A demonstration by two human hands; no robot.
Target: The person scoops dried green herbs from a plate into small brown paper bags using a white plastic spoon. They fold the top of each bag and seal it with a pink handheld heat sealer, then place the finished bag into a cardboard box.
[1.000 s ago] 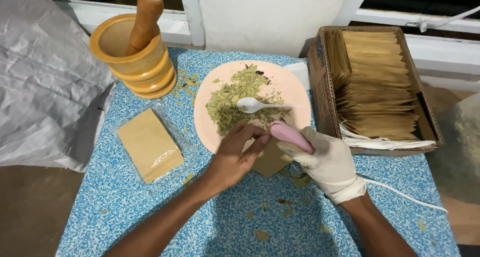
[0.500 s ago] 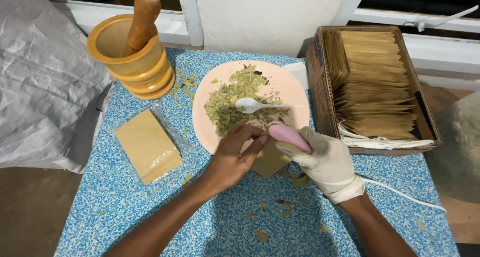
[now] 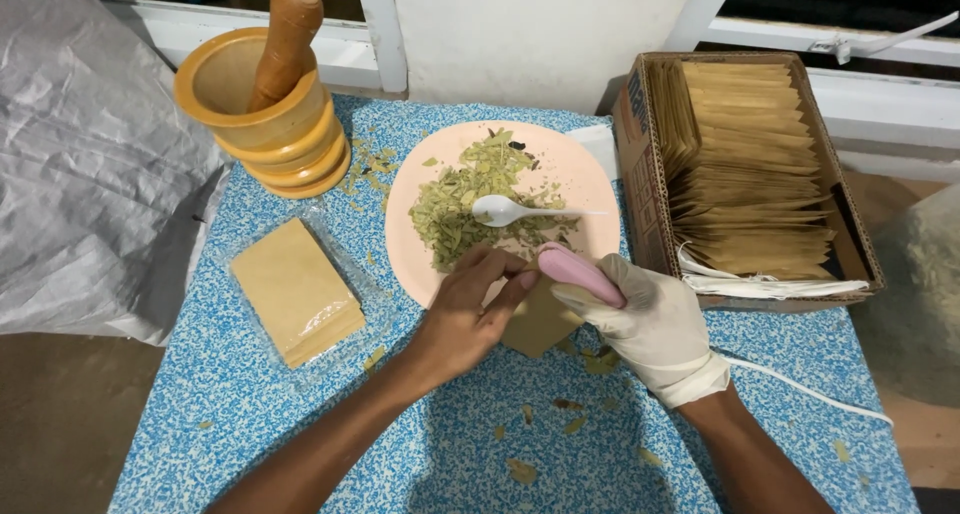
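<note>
pink device [image 3: 580, 273] in right hand [image 3: 650, 324]

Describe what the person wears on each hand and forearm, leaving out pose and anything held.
The left hand is bare: no glove, ring or wristband shows, and the forearm has no sleeve. The right hand wears a thin, whitish disposable glove, wrinkled, ending in a rolled cuff at the wrist. Beyond the cuff the right forearm is also sleeveless.

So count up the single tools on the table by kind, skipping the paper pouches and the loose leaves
Mortar: 1
Pestle: 1
Plate: 1
White plastic spoon: 1
Pink handheld device, in the gloved right hand: 1
Total: 5
</note>
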